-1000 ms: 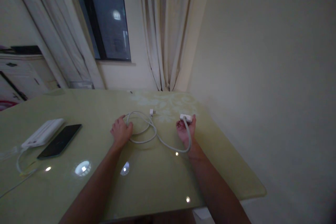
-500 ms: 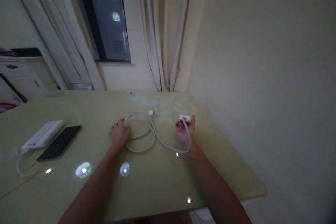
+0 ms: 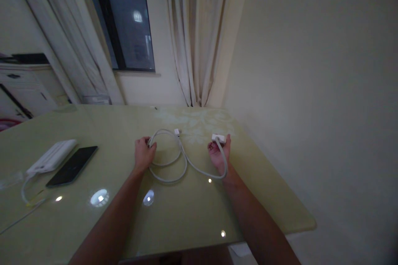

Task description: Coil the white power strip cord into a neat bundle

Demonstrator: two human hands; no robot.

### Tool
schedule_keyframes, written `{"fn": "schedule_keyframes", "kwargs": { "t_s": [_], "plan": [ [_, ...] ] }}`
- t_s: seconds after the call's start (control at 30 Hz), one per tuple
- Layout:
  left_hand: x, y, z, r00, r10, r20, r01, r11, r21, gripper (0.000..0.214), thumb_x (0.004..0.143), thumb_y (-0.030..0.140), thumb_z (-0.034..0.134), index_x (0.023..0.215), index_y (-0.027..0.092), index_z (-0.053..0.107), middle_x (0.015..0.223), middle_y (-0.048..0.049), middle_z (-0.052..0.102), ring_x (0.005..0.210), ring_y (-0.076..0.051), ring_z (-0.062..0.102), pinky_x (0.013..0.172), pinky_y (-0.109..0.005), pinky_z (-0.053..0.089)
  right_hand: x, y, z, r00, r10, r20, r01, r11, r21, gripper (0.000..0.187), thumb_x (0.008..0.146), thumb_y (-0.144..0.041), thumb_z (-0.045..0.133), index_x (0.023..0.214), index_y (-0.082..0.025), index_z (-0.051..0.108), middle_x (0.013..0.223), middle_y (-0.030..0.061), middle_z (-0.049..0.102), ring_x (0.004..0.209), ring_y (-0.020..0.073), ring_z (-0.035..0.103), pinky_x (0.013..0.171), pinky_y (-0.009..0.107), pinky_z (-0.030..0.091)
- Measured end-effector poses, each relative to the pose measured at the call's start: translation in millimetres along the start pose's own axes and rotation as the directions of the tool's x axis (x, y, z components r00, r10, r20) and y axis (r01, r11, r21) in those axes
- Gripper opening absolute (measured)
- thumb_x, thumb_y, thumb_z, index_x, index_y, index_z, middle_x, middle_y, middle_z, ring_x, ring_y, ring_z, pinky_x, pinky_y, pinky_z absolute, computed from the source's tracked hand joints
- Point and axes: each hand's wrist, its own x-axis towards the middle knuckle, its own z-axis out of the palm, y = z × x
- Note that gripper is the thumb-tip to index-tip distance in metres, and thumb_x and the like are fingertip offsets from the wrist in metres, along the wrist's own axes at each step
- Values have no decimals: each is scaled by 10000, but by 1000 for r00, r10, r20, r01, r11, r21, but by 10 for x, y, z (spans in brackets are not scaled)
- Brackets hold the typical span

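A white power cable [image 3: 174,165] lies looped on the glossy green table [image 3: 174,211]. My left hand [image 3: 143,154] is closed on the left side of the loop. My right hand [image 3: 219,153], palm up, grips the white block [image 3: 219,138] at one end of the cable, which curves down past my wrist. The white plug [image 3: 177,132] at the other end rests on the table beyond the loop, between my hands.
A white power bank [image 3: 51,156] and a dark phone [image 3: 72,165] lie side by side at the left, with a thin white wire [image 3: 26,198] trailing from them. Wall on the right, curtains and a dark window behind the table.
My left hand has shifted slightly right and up along the loop and closed on the cable. The loop has reshaped a little. My right hand has kept its place.
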Motion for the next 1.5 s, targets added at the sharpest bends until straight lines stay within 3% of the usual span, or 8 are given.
{"fn": "schedule_keyframes", "kwargs": {
  "t_s": [0.17,0.3,0.6,0.7,0.9,1.03,1.27,1.5],
  "plan": [
    [-13,46,-16,978,-181,106,204,937,-284,405,714,414,731,1013,157,638,899,-62,663,844,-241,645,845,-414,550,-13,-10,25,999,-3,-34,2,1000,-5,471,993,-581,524,806,-172,664,576,-25,689,401,79,549,515,227,551],
    [-47,99,-27,947,-274,169,322,811,-488,526,662,379,792,1112,165,623,1061,-93,700,899,-220,681,838,-374,563,-11,-1,27,999,8,-45,-8,1000,-14,467,976,-599,544,802,-179,656,558,-36,670,401,84,545,517,231,549],
    [-69,158,-42,939,-299,170,344,792,-504,528,679,289,802,1167,168,641,1240,-154,688,1027,-238,692,893,-376,564,5,9,-11,1000,0,9,0,999,-39,452,949,-609,585,783,-193,650,550,-48,653,425,87,562,545,225,555],
    [-70,165,-72,943,-289,163,332,786,-522,552,662,333,824,1164,165,664,1141,-122,714,888,-191,685,744,-297,551,7,18,-11,1000,3,13,-2,1000,-31,459,956,-598,582,739,-196,628,556,-46,662,414,82,553,539,222,552],
    [-81,196,-115,879,-311,360,474,638,-606,577,584,483,870,1015,131,721,743,0,633,580,-86,532,493,-185,396,-21,25,41,999,13,-33,-13,1000,-9,503,1016,-574,481,715,-195,616,553,-33,670,393,85,547,526,228,550],
    [-99,220,-111,883,-324,338,468,590,-658,475,594,439,888,920,130,731,747,-6,634,591,-69,532,491,-153,422,-28,18,44,998,28,-49,-28,1000,-2,501,1004,-589,495,712,-199,614,545,-38,665,398,87,559,522,222,544],
    [-70,202,-39,859,-416,298,484,471,-738,183,860,295,674,872,114,694,875,-82,707,559,-42,512,521,-147,475,40,47,8,997,1,-82,-3,1000,-27,430,945,-588,597,752,-204,610,602,-30,703,444,103,613,518,232,560],
    [3,141,-61,836,-548,-34,314,529,-788,224,1007,324,369,1131,197,507,1207,-82,643,650,-38,556,642,-173,510,168,12,-47,964,-199,-176,193,980,-52,289,926,-512,641,877,-228,632,719,-30,728,598,107,695,566,205,594]
  ]
}}
